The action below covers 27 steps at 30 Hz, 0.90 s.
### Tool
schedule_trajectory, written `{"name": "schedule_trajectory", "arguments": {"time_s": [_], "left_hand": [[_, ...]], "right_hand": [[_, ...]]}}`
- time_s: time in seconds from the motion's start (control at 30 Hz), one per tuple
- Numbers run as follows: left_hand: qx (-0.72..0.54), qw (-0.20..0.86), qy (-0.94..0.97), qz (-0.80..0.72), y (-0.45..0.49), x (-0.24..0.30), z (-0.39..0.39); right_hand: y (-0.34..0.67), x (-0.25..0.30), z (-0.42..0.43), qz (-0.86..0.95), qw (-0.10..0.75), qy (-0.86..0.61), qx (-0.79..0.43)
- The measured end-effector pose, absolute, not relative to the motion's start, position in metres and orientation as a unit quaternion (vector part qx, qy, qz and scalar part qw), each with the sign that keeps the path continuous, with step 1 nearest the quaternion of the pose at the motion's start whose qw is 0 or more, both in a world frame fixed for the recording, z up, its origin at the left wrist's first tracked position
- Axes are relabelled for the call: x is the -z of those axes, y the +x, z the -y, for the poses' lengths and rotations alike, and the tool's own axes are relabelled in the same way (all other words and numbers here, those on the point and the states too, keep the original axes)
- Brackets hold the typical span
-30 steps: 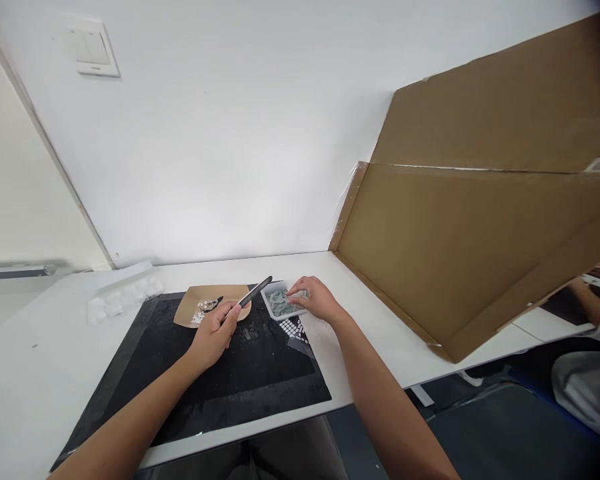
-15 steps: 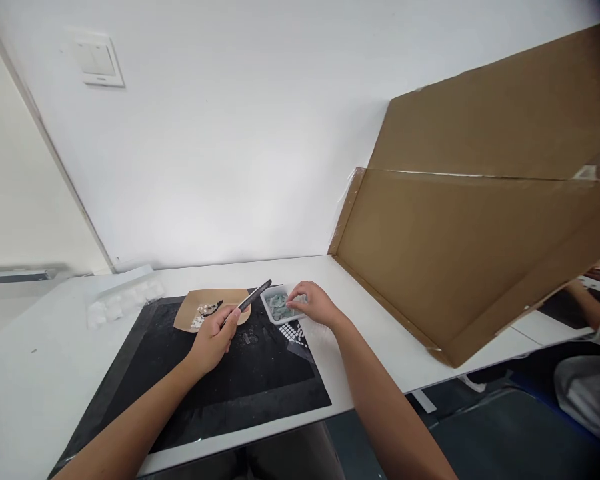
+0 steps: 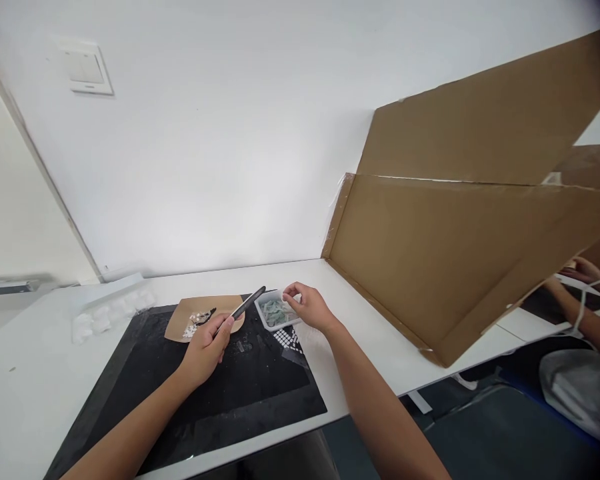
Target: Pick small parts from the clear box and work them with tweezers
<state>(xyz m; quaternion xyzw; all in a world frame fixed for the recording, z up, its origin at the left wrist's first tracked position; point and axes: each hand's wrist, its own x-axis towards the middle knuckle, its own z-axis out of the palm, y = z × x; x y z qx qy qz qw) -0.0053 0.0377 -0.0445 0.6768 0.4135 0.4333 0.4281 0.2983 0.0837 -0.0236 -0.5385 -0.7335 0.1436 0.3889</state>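
My left hand [image 3: 203,349] is closed around a slim black flat object [image 3: 249,303] with a pale edge, tilted up to the right. It is over the black mat [image 3: 250,393], beside a brown paper tray [image 3: 180,313] with small white pieces and dark bits in it. My right hand [image 3: 307,307] has its thumb and fingers pinched together above the right rim of a white plastic tub [image 3: 267,323]. What the pinch holds, if anything, is too small to make out. Pale green strips [image 3: 275,312] lie in the tub. A sheet of small white pieces [image 3: 289,339] lies just in front of it.
Clear plastic packaging [image 3: 113,310] lies at the left of the white table [image 3: 25,400]. A large cardboard panel [image 3: 460,253] stands on the right. Behind it, another person's arms [image 3: 590,320] are partly visible. A grey chair [image 3: 500,433] is below the table edge.
My right hand has lifted slightly from the green strips towards the tub's rim, still pinched. My left hand keeps its hold on the black object. The whole view has shifted a little.
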Motion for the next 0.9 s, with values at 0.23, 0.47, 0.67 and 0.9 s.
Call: {"name": "schedule_trajectory", "arguments": {"time_s": [0.23,0.47,0.67,0.9], "left_hand": [[-0.434,0.421,0.683,-0.411,-0.005,0.044,-0.038],[-0.439,0.433,0.670,-0.414,-0.005,0.046,-0.039],[-0.434,0.418,0.680,-0.416,-0.005,0.043,-0.039],[-0.445,0.401,0.679,-0.424,-0.005,0.048,-0.041]], "right_hand": [[0.299,0.024,-0.085,0.723,0.406,-0.543,-0.135],[0.294,0.024,-0.083,0.733,0.402,-0.529,-0.145],[0.289,0.023,-0.077,0.739,0.391,-0.525,-0.162],[0.281,0.022,-0.073,0.744,0.385,-0.515,-0.184]]}}
